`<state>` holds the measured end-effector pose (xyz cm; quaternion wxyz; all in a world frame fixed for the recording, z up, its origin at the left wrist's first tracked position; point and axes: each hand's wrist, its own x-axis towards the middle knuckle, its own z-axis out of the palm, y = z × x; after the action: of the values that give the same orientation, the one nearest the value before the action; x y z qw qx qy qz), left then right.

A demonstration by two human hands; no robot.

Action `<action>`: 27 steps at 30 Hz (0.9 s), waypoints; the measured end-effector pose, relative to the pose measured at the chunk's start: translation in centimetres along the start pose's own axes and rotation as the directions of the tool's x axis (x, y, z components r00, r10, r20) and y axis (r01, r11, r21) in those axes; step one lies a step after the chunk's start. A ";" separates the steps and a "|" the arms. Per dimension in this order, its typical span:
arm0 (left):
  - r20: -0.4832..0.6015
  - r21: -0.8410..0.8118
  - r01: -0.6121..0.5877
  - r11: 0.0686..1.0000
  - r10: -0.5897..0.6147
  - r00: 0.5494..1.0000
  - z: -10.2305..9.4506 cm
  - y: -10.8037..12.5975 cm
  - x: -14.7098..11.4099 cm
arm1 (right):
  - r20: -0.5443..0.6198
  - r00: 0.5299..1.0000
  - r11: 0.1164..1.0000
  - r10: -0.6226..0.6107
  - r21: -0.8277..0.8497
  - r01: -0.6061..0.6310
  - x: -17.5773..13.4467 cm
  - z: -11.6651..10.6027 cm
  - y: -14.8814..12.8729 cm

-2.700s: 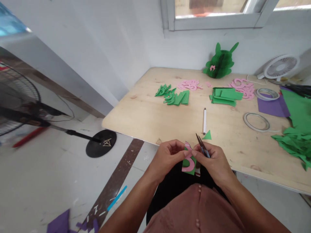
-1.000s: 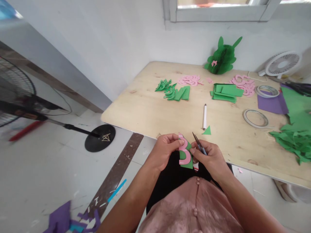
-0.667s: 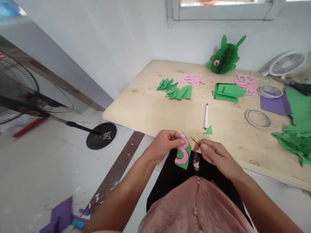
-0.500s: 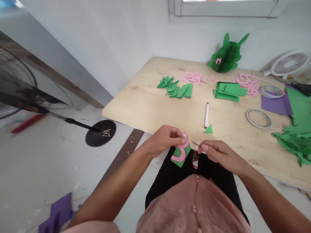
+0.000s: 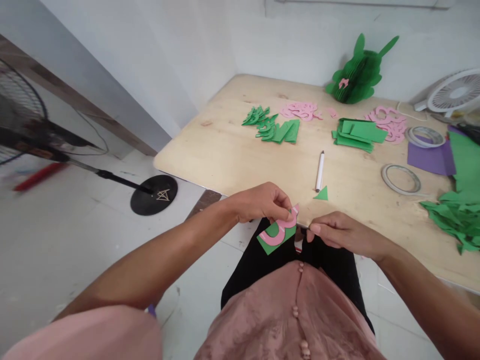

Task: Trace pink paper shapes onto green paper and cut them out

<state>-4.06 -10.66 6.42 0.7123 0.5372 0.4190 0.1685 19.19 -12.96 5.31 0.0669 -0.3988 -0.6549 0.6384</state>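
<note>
Left hand fingers pinching a green paper piece with a pink curved cutout, right hand clenched beside it, scissors unseen, pale wooden tabletop beyond.

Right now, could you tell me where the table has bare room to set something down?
The table is bare on its left, from the green cutouts to the near edge, and between the pen and tape ring. The right side is crowded with green scraps.

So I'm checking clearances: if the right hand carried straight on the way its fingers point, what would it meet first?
The right hand points left, toward the pink-and-green paper cutout held by the left hand. It would probably meet that cutout first; depth is unclear.
</note>
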 end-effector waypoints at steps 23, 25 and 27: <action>0.263 0.146 0.075 0.987 -0.111 0.958 0.2 0.4 1.6 | 0.241 0.969 0.988 0.051 -0.152 -0.014 0.7 -1.0 -0.7; 0.278 0.156 0.077 0.985 -0.119 0.953 0.2 0.4 1.7 | 0.255 0.966 0.988 0.047 -0.156 -0.007 0.7 -1.1 -0.6; 0.288 0.171 0.080 0.982 -0.128 0.949 0.3 0.4 1.8 | 0.264 0.964 0.988 0.044 -0.157 -0.003 0.8 -1.1 -0.6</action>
<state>-2.73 -9.45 6.08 0.7308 0.5879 0.3466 0.0143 19.03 -11.57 5.68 -0.0606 -0.3212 -0.7009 0.6339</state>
